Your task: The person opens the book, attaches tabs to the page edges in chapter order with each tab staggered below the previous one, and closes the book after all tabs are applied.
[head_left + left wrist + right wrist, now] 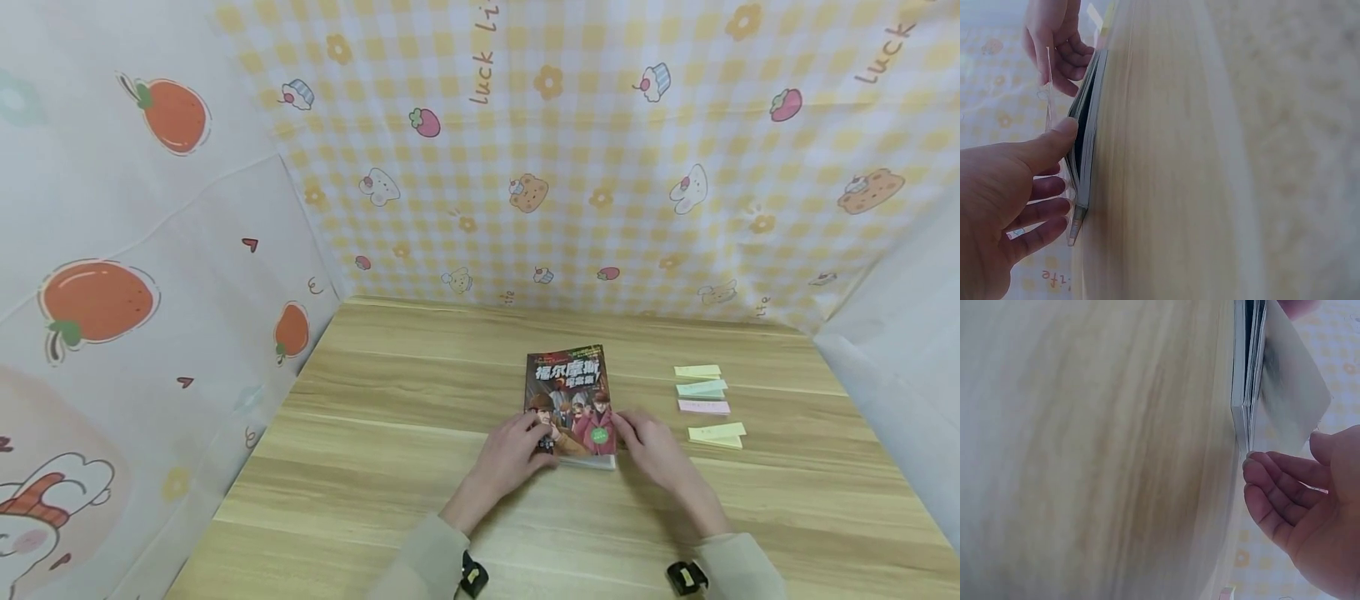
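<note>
A paperback book [573, 392] with illustrated characters and large white Chinese lettering lies on the wooden table. At its lower left corner, my left hand [512, 450] holds it, fingers over the cover and thumb by the bottom page edge. My right hand [654, 446] is at the lower right edge. In the right wrist view, the cover [1294, 381] stands away from the pages, and the right thumb touches its edge while the other fingertips meet the page edges. A dark gap shows between the pages [1088, 125] in the left wrist view.
Right of the book lie several small sticky-note pads: a yellow one [697, 372], a pale green one [701, 388], a pink one [703, 407] and a yellow one nearer [716, 434]. A patterned cloth [570, 150] hangs behind the table [375, 417].
</note>
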Demonstrator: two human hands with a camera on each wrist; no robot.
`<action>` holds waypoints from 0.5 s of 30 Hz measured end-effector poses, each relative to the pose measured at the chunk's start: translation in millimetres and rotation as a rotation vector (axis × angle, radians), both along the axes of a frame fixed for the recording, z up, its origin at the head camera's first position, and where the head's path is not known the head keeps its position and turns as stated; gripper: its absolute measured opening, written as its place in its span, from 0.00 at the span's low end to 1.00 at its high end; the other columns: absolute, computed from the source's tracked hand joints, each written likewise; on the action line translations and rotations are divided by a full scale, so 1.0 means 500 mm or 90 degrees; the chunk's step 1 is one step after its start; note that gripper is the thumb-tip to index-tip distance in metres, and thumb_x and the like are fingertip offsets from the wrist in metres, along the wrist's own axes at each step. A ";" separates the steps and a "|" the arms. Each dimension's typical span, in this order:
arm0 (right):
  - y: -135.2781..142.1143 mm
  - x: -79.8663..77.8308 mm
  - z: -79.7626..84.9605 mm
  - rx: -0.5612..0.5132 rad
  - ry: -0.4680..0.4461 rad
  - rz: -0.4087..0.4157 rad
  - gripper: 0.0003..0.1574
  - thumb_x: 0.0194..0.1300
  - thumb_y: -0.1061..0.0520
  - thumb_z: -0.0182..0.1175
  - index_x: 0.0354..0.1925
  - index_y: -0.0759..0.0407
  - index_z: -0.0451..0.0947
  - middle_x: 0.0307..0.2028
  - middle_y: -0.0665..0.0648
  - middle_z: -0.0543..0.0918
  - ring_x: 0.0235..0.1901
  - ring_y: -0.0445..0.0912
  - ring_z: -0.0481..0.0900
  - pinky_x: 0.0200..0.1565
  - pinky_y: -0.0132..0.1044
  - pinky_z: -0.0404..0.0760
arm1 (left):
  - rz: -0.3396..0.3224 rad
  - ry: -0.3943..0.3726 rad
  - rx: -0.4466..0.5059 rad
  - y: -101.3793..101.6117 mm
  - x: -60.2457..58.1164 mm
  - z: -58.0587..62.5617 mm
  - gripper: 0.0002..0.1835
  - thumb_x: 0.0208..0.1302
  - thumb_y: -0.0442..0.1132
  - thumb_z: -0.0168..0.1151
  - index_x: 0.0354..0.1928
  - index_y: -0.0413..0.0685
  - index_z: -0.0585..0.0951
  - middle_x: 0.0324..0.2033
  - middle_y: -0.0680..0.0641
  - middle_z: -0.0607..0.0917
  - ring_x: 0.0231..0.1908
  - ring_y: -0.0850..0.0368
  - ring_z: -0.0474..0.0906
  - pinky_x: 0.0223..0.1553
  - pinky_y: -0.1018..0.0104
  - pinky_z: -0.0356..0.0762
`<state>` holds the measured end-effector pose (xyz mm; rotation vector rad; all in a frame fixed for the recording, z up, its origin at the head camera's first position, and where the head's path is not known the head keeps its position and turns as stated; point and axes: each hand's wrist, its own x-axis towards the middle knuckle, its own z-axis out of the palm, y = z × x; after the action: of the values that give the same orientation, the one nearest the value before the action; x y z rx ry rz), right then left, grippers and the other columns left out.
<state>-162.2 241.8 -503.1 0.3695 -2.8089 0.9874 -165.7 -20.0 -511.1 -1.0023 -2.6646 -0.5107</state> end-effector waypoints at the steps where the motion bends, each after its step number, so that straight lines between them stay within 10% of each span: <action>1: -0.001 0.000 0.000 0.000 -0.001 0.001 0.17 0.79 0.56 0.51 0.47 0.66 0.83 0.44 0.64 0.86 0.48 0.62 0.83 0.53 0.60 0.79 | -0.003 0.002 0.004 -0.001 0.000 0.000 0.23 0.58 0.55 0.72 0.49 0.48 0.85 0.40 0.52 0.82 0.39 0.60 0.79 0.43 0.71 0.79; 15: -0.003 -0.001 0.004 -0.009 0.010 0.005 0.17 0.79 0.57 0.51 0.46 0.67 0.83 0.36 0.59 0.86 0.42 0.58 0.84 0.47 0.57 0.81 | -0.023 0.025 0.042 -0.019 0.008 0.003 0.16 0.68 0.48 0.65 0.51 0.48 0.85 0.38 0.53 0.84 0.36 0.61 0.79 0.39 0.73 0.79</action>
<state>-162.5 240.3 -501.3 0.3848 -2.7870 1.0010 -161.5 -29.5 -509.8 -1.0327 -2.5811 -0.5767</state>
